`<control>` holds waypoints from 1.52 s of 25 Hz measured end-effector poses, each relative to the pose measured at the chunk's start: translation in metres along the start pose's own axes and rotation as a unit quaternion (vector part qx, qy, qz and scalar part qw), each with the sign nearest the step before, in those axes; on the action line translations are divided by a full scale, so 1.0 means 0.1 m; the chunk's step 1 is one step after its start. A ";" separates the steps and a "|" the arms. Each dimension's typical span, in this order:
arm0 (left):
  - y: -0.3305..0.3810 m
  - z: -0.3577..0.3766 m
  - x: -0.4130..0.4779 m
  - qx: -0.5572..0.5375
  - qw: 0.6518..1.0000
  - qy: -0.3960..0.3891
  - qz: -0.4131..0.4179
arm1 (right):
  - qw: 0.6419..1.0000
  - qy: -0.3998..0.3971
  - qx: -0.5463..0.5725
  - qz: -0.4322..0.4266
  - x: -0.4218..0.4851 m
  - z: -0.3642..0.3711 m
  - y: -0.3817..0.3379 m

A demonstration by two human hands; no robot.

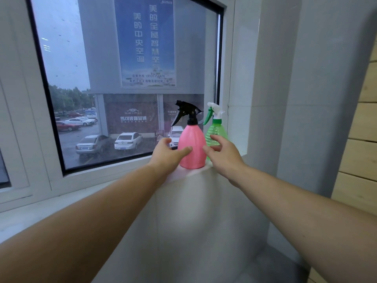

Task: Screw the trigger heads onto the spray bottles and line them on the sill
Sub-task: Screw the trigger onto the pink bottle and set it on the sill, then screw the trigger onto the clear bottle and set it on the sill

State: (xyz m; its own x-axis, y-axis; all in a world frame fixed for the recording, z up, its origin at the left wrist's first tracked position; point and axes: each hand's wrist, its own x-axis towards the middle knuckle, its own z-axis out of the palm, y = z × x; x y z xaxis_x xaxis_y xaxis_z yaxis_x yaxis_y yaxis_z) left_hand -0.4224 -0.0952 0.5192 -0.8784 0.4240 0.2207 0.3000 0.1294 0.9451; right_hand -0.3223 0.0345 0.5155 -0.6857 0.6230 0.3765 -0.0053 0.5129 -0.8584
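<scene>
A pink spray bottle (pixel 192 144) with a black trigger head (pixel 186 112) stands upright on the white sill (pixel 179 174). Right behind it to the right stands a clear green bottle (pixel 217 130) with a white and green trigger head (pixel 214 113). My left hand (pixel 166 155) is at the pink bottle's left side, thumb touching its front, fingers spread. My right hand (pixel 225 155) is at its right side, fingers apart, thumb tip close to the bottle and partly covering the green bottle's base. Neither hand closes around a bottle.
A large window (pixel 122 78) rises just behind the sill, with its dark frame at the left. A white wall column (pixel 265 99) closes off the sill on the right. Wooden slats (pixel 363 139) show at the far right.
</scene>
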 end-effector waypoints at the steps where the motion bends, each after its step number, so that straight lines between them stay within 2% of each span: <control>1: 0.00 -0.02 -0.07 -0.001 1.000 0.005 0.000 | 1.000 0.005 0.000 0.002 -0.06 -0.04 0.02; 5: -0.03 -0.09 -0.39 -0.011 1.000 0.001 -0.002 | 0.999 0.008 0.041 0.024 -0.37 -0.18 0.15; 11: 0.00 -0.03 -0.99 -0.031 0.997 0.022 0.062 | 0.990 -0.007 0.117 0.080 -1.07 -0.35 0.45; 13: -0.20 0.11 -1.26 -0.049 0.997 -0.021 0.051 | 0.986 -0.031 0.121 0.114 -1.39 -0.38 0.68; 16: -0.81 0.42 -1.64 -0.031 0.990 -0.134 -0.031 | 0.975 -0.067 0.092 0.189 -1.95 -0.39 1.24; 21: -2.13 0.84 -2.26 0.093 0.938 -0.260 -0.207 | 0.942 -0.107 0.025 0.317 -2.80 -0.27 2.35; 26: -3.26 0.94 -2.76 0.251 0.856 -0.341 -0.297 | 0.897 -0.140 -0.023 0.419 -3.42 0.06 3.16; 28: -3.60 0.95 -2.88 0.313 0.830 -0.345 -0.308 | 0.885 -0.150 -0.040 0.438 -3.58 0.26 3.49; 32: -3.98 0.97 -3.06 0.376 0.810 -0.339 -0.297 | 0.880 -0.147 -0.094 0.442 -3.68 0.58 3.99; 35: -4.22 1.00 -3.12 0.434 0.781 -0.355 -0.274 | 0.881 -0.134 -0.139 0.431 -3.66 0.81 4.28; 38: -4.41 1.01 -3.16 0.452 0.766 -0.370 -0.267 | 0.866 -0.176 -0.228 0.409 -3.58 0.97 4.53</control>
State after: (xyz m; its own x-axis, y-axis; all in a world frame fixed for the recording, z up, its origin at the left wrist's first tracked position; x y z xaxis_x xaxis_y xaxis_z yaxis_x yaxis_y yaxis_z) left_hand -0.2397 -0.1956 0.0084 -0.6140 0.4437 -0.6528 0.4015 0.8876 0.2257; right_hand -0.1493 -0.0137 -0.0417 -0.5045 0.7102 -0.4911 0.8197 0.2152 -0.5308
